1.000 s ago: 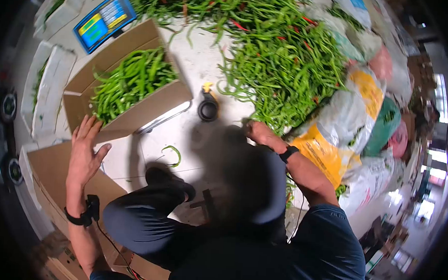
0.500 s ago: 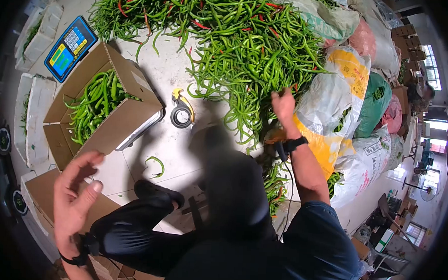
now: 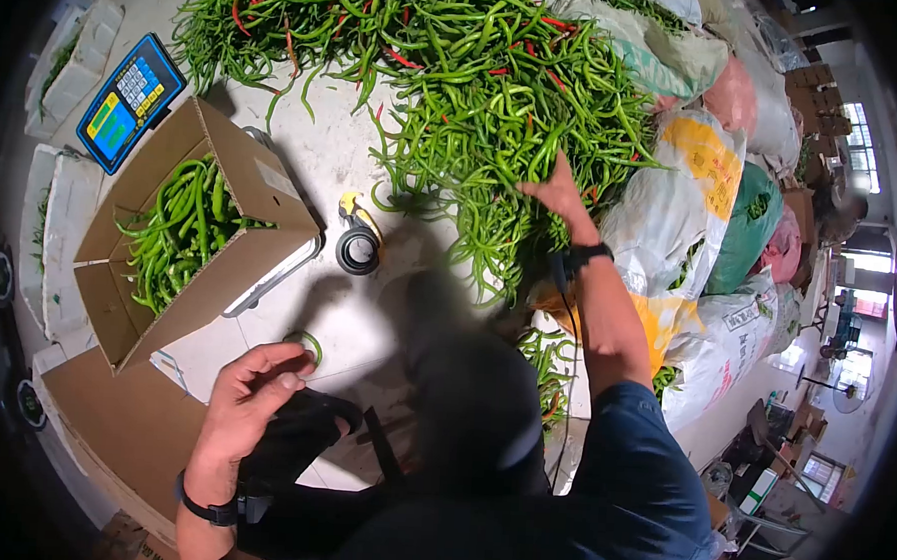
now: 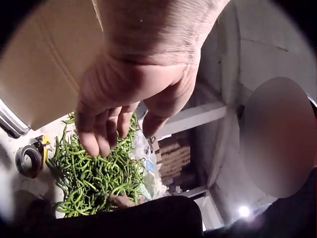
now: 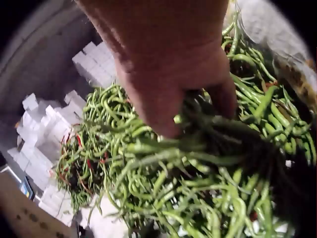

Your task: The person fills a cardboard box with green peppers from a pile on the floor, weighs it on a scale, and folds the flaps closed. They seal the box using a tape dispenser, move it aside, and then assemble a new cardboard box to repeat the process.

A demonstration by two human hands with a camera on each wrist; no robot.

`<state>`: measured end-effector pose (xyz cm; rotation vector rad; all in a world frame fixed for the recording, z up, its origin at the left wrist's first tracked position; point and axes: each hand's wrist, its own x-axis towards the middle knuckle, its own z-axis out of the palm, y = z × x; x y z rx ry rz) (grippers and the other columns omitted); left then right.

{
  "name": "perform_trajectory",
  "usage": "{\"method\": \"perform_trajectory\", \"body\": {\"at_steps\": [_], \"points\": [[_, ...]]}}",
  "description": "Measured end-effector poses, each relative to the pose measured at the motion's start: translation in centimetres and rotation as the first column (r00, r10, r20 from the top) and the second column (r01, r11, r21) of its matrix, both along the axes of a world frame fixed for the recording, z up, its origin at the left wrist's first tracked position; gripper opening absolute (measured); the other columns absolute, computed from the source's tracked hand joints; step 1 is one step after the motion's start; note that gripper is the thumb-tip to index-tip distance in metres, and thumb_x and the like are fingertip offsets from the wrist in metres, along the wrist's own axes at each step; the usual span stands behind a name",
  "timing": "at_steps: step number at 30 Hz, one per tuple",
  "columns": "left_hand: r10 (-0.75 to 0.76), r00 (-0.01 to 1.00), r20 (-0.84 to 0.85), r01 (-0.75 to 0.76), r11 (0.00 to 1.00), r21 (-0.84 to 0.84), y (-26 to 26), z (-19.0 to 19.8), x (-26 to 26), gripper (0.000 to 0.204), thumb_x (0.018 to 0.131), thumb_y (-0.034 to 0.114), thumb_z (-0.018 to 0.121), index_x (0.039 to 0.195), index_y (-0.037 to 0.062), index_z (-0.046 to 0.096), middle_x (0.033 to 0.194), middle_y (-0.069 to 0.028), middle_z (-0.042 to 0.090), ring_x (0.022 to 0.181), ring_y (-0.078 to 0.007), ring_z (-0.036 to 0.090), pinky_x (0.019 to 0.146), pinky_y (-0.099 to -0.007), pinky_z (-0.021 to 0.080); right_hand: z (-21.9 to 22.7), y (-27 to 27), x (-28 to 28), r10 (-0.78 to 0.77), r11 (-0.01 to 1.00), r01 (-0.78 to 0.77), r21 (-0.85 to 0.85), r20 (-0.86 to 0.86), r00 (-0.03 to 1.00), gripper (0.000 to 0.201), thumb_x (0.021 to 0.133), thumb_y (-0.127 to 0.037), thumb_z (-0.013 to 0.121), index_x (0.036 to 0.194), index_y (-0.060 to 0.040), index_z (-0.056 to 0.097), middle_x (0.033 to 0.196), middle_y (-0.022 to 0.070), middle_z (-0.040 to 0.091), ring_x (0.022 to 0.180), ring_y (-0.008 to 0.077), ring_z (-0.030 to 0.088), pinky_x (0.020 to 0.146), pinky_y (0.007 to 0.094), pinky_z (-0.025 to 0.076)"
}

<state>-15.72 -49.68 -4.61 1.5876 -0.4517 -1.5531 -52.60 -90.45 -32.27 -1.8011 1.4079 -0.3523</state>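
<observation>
My right hand [image 3: 560,197] is at the right side of the big pile of green peppers [image 3: 496,112], thumb and a finger spread apart. In the right wrist view the fingers of that hand [image 5: 173,89] reach in among the peppers [image 5: 148,173], their tips partly hidden. Over my leg, my left hand [image 3: 246,403] hangs in the air with loosely bent fingers and nothing in them. The left wrist view shows this hand [image 4: 133,89] empty too, its fingers hanging down.
An open cardboard box [image 3: 258,177] with green peppers stands on a scale at the left, beside a blue display [image 3: 129,103]. A tape roll [image 3: 359,250] lies on the floor. Filled sacks [image 3: 662,204] line the right, foam boxes [image 3: 70,233] the far left.
My left hand has come away from the box, moving right and down towards my leg. The right hand has moved up from the pile's lower edge onto the peppers, its thumb now spread.
</observation>
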Motion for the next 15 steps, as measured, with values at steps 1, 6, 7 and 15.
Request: {"method": "perform_trajectory", "body": {"at_steps": [1, 6, 7, 15], "points": [[0.005, 1.0, -0.005, -0.005, 1.0, -0.006, -0.1, -0.5, 0.6, 0.03, 0.094, 0.004, 0.062, 0.123, -0.0033, 0.06, 0.114, -0.0121, 0.068, 0.106, -0.0206, 0.065, 0.094, -0.033, 0.051, 0.2, 0.3, -0.3, 0.039, 0.999, -0.04, 0.013, 0.055, 0.998, 0.114, 0.065, -0.032, 0.087, 0.149, 0.0067, 0.021, 0.146, 0.0314, 0.039, 0.135, 0.0417, 0.04, 0.111, 0.0403, 0.036], [0.142, 0.987, -0.07, -0.142, 0.99, 0.012, -0.7, -2.6, 1.2, 0.026, 0.096, 0.012, 0.062, 0.117, -0.0031, 0.063, 0.106, -0.0122, 0.07, 0.096, -0.0206, 0.068, 0.085, -0.0331, 0.054, 1.9, 1.0, 2.0, -0.264, 0.94, 0.269, -0.212, 0.052, 0.963, 0.097, 0.067, -0.011, 0.078, 0.147, 0.0075, 0.026, 0.132, 0.0296, 0.053, 0.12, 0.037, 0.055, 0.102, 0.0391, 0.044], [0.087, 0.996, -0.027, -0.086, 0.996, 0.012, -1.0, -2.6, 1.2, 0.026, 0.096, 0.012, 0.062, 0.117, -0.0031, 0.063, 0.105, -0.0116, 0.07, 0.095, -0.02, 0.068, 0.085, -0.0325, 0.054, 3.6, 1.1, 3.4, -0.408, 0.906, 0.357, -0.229, -0.238, 0.882, 0.099, 0.068, -0.017, 0.079, 0.148, 0.0058, 0.026, 0.136, 0.0335, 0.046, 0.126, 0.0416, 0.049, 0.103, 0.041, 0.044], [0.03, 0.999, -0.032, -0.029, 1.0, 0.007, -1.1, -2.8, 1.0, 0.022, 0.096, 0.011, 0.061, 0.114, -0.0022, 0.063, 0.103, -0.0083, 0.068, 0.094, -0.017, 0.066, 0.084, -0.0318, 0.053, 0.5, -1.1, 1.7, -0.302, 0.934, 0.247, -0.257, -0.201, 0.932, 0.068, 0.071, -0.018, 0.079, 0.129, 0.0032, 0.049, 0.117, 0.0232, 0.063, 0.108, 0.0415, 0.06, 0.092, 0.0421, 0.049]]}}
